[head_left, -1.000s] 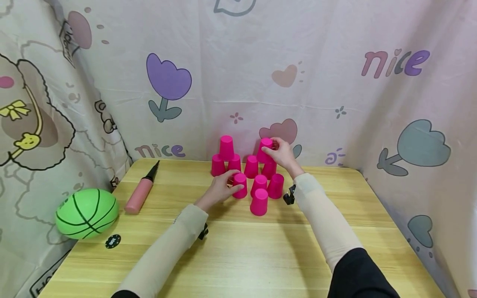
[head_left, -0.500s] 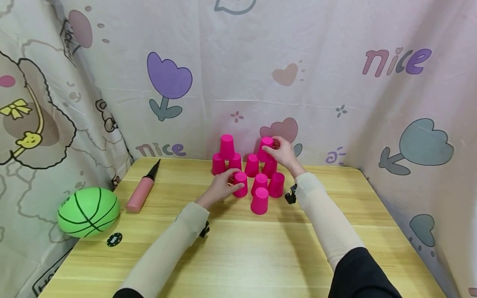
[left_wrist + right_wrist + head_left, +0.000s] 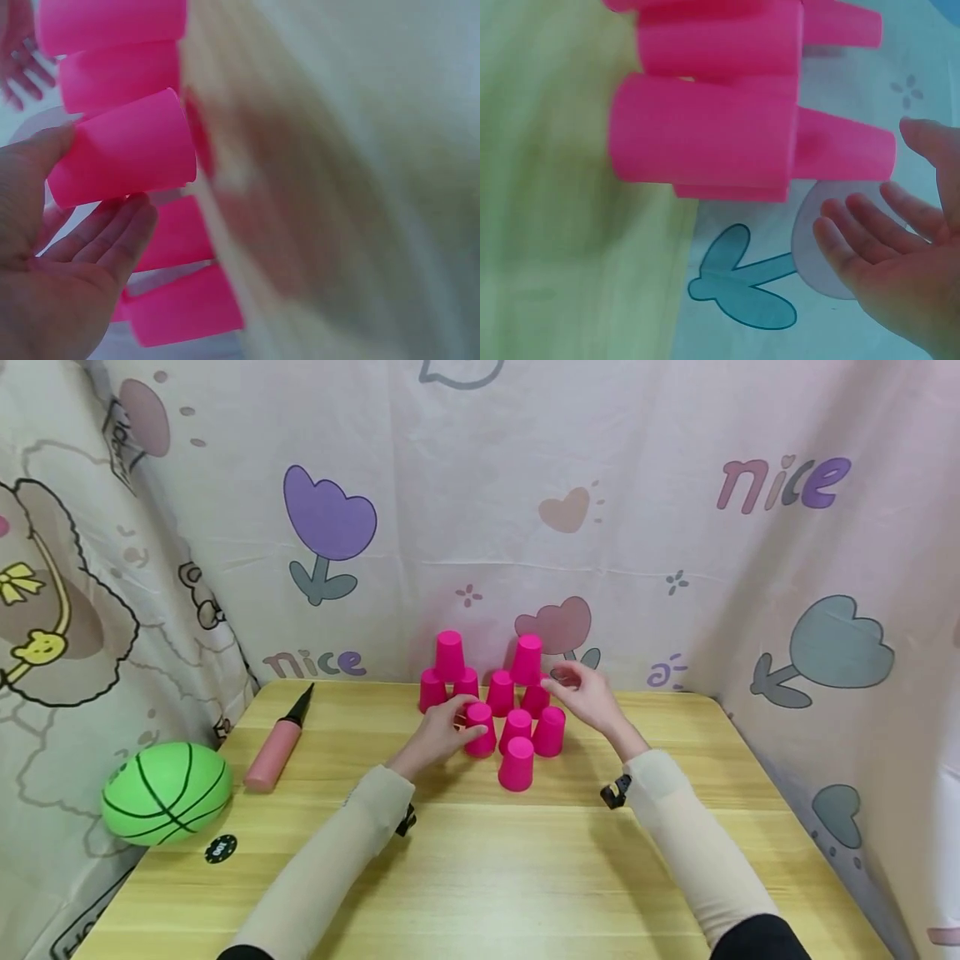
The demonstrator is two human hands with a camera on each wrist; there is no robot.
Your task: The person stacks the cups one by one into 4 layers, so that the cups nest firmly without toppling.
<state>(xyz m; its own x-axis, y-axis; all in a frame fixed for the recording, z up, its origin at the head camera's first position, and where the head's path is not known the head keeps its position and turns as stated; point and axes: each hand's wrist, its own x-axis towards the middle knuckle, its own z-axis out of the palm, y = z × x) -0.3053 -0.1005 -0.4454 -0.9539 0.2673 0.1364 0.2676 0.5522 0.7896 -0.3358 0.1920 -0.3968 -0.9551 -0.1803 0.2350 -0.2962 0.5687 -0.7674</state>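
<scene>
Pink plastic cups stand upside down at the back of the table. In the head view my left hand [image 3: 433, 739] holds the front-left cup [image 3: 480, 731] between thumb and fingers; the left wrist view shows this same gripped cup [image 3: 127, 150]. Behind it, one upper cup [image 3: 449, 656] sits across two others at left, and a second upper cup [image 3: 528, 660] tops a matching pair at right. My right hand [image 3: 592, 700] is just right of that second stack, its fingers spread and holding nothing, as the right wrist view confirms. One cup [image 3: 516, 766] stands foremost.
On the table's left lie a pink hand pump [image 3: 274, 752] with a black nozzle, a green ball [image 3: 167, 793] with black lines, and a black round chip [image 3: 221, 849]. A printed curtain [image 3: 480, 510] hangs right behind the table's back edge.
My right hand has let go of the upper right cup and moved down and to the right of it. That cup stays on its pair. The left hand keeps its grip on the front-left cup.
</scene>
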